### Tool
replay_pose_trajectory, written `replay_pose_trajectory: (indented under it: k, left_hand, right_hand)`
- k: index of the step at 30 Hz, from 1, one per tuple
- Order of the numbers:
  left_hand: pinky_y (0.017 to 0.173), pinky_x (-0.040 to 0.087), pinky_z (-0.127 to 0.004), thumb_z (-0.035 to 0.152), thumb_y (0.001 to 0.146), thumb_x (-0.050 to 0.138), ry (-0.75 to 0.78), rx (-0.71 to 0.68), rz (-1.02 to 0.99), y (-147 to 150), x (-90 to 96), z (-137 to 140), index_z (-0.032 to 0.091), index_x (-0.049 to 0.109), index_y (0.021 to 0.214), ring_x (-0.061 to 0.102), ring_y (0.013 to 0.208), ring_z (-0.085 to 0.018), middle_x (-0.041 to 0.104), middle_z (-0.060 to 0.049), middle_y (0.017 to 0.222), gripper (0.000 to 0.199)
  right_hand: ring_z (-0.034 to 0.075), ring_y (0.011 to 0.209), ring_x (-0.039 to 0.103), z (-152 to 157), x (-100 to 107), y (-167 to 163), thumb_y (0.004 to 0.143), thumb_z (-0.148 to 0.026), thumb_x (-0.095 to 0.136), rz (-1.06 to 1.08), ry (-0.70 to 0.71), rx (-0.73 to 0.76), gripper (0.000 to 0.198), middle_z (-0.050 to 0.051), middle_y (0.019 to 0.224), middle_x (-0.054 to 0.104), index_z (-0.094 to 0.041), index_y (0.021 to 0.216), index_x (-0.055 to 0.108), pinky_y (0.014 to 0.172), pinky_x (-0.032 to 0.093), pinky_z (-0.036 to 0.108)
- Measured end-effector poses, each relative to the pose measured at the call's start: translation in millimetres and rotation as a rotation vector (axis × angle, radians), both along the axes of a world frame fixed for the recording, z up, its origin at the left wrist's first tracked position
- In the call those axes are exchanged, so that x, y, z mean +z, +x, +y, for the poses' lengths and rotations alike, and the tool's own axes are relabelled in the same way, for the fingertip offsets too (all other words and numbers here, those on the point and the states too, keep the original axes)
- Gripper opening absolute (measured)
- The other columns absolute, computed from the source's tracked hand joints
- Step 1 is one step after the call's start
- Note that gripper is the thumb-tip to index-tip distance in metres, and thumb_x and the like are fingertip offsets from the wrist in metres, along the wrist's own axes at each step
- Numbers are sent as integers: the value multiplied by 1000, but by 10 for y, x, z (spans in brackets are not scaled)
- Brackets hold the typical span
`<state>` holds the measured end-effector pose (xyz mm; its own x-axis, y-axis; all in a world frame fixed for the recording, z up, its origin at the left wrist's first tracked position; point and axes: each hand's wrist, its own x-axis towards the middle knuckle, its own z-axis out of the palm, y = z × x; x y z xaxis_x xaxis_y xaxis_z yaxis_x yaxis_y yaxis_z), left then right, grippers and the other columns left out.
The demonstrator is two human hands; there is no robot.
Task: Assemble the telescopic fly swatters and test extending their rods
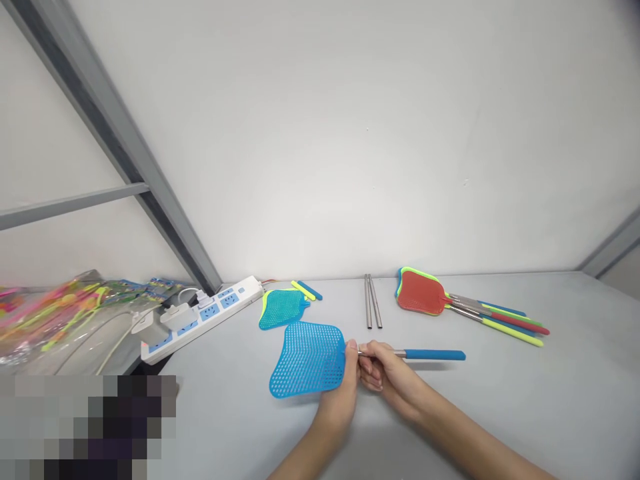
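Observation:
A blue fly swatter (311, 360) is held just above the table, its perforated head to the left and its blue grip to the right. My left hand (346, 373) closes on the neck by the head, thumb on top. Close beside it, my right hand (384, 370) pinches the metal rod. Behind the swatter lie a blue and a yellow-green swatter head (284, 308), stacked. Two short grip sleeves (307, 291), one yellow, one blue, rest by them. Two metal rods (373, 303) lie side by side further right. Several assembled fly swatters (423, 293), the top one red, are piled at the right.
A white power strip (200, 323) with plugs and cables runs along the table's left side. Beyond it lie colourful items in clear plastic bags (65, 313). A white wall (375, 147) and grey metal frame posts (165, 193) bound the grey table (560, 400). The lower left corner is pixelated.

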<state>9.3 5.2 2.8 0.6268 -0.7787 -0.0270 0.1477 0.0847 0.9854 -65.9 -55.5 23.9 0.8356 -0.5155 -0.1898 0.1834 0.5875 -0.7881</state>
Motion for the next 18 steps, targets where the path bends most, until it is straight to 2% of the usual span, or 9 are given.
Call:
replay_pose_trajectory:
  k: [8, 18]
  left_hand:
    - [68, 39, -28, 47, 69, 50, 17, 42, -5, 0, -102, -22, 18, 47, 54, 51, 65, -15, 52, 0, 57, 33]
    - [62, 37, -27, 48, 69, 50, 39, 23, 43, -18, -96, -31, 19, 43, 53, 46, 57, -13, 47, 2, 53, 34]
  right_hand:
    - [4, 34, 24, 5, -21, -8, 71, -25, 46, -4, 10, -20, 32, -5, 35, 30, -14, 42, 42, 40, 12, 23]
    - [5, 34, 23, -4, -93, -14, 73, -23, 44, -18, -7, -15, 34, -5, 35, 29, -15, 41, 41, 40, 13, 23]
